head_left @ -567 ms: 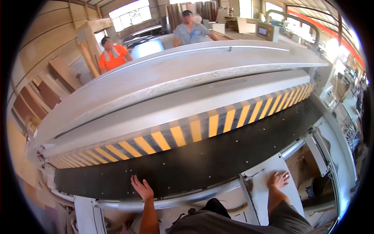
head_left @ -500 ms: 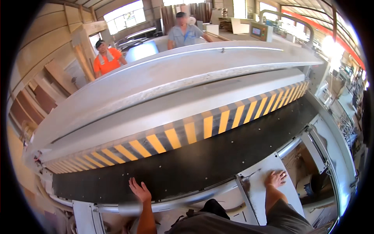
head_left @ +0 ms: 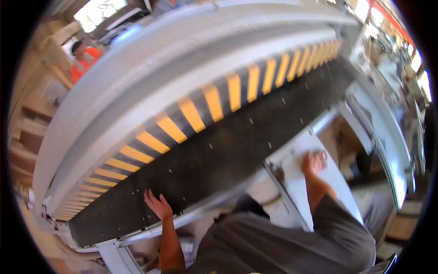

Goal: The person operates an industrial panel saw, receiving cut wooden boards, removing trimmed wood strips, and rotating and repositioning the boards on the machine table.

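Note:
My left hand (head_left: 157,206) is held with fingers spread at the front edge of a long black machine bed (head_left: 228,137). It holds nothing; whether the palm touches the bed is hard to tell. Farther right, my right hand (head_left: 315,162) rests on a pale grey support table (head_left: 292,182) that juts out from the bed. Blur softens its fingers, which look laid out flat on the surface with nothing in them. Small light dots lie across the black bed.
Behind the bed runs a yellow-and-black striped guard (head_left: 212,100) beneath a large grey machine cover (head_left: 150,59). A metal rail (head_left: 223,196) borders the bed's front. A person in an orange top (head_left: 86,61) stands beyond the machine at left. Boards (head_left: 36,137) lean at far left.
My view has tilted down and turned, so the machine slants more and the second person is mostly out of frame. Both hands keep about the same places on the machine.

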Demonstrator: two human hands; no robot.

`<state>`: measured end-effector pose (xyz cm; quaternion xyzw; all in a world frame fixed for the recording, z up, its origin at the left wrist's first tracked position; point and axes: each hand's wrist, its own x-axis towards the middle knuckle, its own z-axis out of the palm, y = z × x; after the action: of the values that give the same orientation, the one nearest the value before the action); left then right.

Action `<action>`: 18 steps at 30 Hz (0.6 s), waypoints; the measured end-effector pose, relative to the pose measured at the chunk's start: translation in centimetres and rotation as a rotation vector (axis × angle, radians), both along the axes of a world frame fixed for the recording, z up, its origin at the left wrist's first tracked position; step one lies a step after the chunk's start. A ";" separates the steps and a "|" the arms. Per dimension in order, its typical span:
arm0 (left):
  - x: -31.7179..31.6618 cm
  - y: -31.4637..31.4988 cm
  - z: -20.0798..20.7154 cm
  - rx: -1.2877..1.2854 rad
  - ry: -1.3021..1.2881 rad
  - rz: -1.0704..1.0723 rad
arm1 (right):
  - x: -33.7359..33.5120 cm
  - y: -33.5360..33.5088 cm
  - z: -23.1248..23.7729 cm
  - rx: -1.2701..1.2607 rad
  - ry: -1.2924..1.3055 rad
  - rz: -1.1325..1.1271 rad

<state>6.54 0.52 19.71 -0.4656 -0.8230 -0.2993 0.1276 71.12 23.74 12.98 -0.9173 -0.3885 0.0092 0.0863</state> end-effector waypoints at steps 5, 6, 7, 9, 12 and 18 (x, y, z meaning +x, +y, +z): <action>4.5 7.8 -0.1 -0.105 0.001 -0.508 | -0.8 1.7 3.2 -0.041 0.035 -0.087; 5.6 9.8 -0.1 -0.127 0.002 -0.542 | -0.3 1.5 2.8 -0.040 0.027 -0.078; 6.7 11.4 0.0 -0.177 0.033 -0.609 | -0.2 1.3 2.8 -0.039 0.020 -0.080; 8.7 14.4 0.2 -0.233 0.065 -0.697 | -0.3 0.8 3.2 -0.027 0.011 -0.076; 10.4 17.4 -0.6 -0.204 0.193 -0.701 | 0.0 0.0 3.2 -0.020 0.002 -0.071; 12.8 13.6 -3.5 -0.483 0.194 -0.474 | 0.7 0.0 1.5 -0.048 0.031 -0.074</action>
<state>19.33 14.07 16.18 -0.6866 -0.7232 -0.0717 0.0185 71.82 23.69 14.44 -0.9327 -0.3524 0.0296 0.0706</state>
